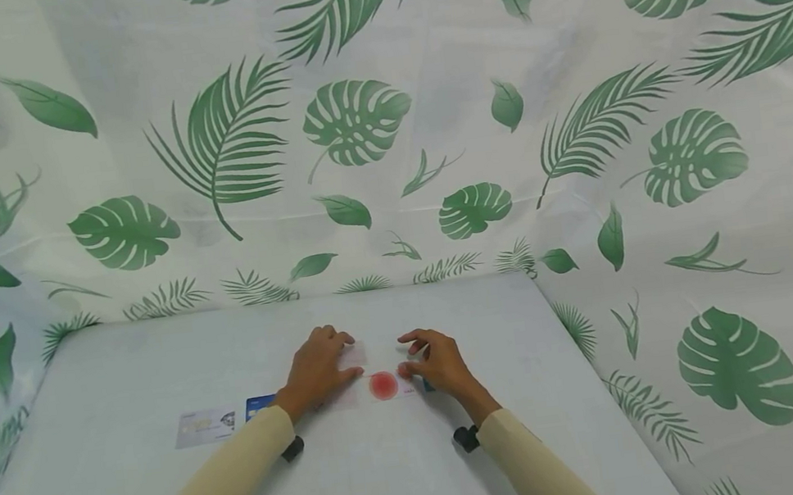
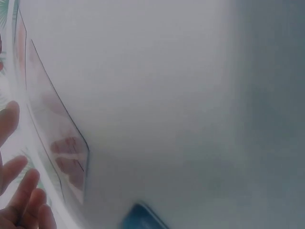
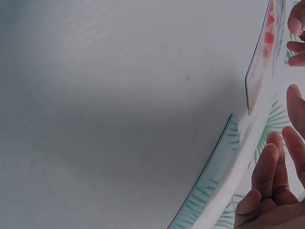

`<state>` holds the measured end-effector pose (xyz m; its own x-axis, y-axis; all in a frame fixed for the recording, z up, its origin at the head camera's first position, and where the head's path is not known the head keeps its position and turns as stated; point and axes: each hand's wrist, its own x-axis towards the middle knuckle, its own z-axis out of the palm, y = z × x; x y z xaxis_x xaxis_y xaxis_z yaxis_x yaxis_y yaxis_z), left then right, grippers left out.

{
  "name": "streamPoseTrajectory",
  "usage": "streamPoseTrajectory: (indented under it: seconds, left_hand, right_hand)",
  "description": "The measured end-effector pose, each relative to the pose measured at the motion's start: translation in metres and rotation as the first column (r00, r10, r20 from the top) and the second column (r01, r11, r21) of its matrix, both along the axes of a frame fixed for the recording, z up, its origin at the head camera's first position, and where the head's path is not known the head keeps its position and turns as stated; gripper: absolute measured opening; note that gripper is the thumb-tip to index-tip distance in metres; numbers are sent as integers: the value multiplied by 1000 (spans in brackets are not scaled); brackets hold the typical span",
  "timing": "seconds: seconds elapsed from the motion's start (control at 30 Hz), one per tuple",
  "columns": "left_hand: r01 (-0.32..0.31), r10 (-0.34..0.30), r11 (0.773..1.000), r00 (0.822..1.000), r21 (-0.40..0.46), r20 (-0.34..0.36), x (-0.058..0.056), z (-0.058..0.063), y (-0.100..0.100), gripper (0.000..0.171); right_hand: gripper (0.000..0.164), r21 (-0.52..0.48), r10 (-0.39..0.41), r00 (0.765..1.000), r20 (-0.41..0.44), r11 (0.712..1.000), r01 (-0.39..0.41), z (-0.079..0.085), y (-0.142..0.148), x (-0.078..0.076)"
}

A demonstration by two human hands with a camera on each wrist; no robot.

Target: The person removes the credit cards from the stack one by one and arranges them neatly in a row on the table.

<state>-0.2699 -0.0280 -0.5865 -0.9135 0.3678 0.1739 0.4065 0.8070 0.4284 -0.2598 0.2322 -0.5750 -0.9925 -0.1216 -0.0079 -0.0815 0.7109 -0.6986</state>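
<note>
Your head view looked forward-down from above; close wrist views skimmed the flat white tabletop [image 1: 389,488], head and right sharing the pale, red-disced rectangular card [image 1: 384,385].

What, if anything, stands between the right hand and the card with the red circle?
Nothing visible: the right hand is beside the red-circle card; the partly hidden blue card lies to that card's right.
</note>
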Motion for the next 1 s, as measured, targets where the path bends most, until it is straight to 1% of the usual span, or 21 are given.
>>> streamPoseTrajectory:
  seconds: [0.13, 0.37, 0.5, 0.6, 0.7, 0.83, 1.0]
  left_hand:
    - [-10, 10, 1000, 1000, -15, 14, -1, 1, -3, 54]
    - [-4, 3, 1000, 1000, -15, -26, 0, 2, -8, 54]
    - [-9, 8, 1000, 999, -26, -35, 0, 1, -10, 54]
    - [-15, 14, 1000, 999, -17, -33, 1, 3, -12, 54]
    - [-19, 18, 1000, 999, -15, -32, 2, 3, -15, 54]
    - [-19, 18, 1000, 999, -23, -33, -1, -1, -20, 54]
    - [-19, 18, 1000, 999, -22, -29, -3, -5, -26, 55]
  right_hand:
    - [46, -6, 3, 1000, 3, 1000, -3, -1, -3, -1]
    - [45, -11, -8, 1000, 24, 1000, 8, -1, -9, -3]
    - [45, -10, 0, 1000, 10, 1000, 0, -2, -12, -4]
    - [45, -13, 7, 1000, 7, 1000, -7, -3, -14, -4]
    - [46, -28, 9, 1000, 24, 1000, -9, -3, -17, -4]
    - [45, -43, 10, 999, 44, 999, -8, -3, -20, -5]
    - [44, -29, 25, 1000, 19, 999, -24, -6, -22, -6]
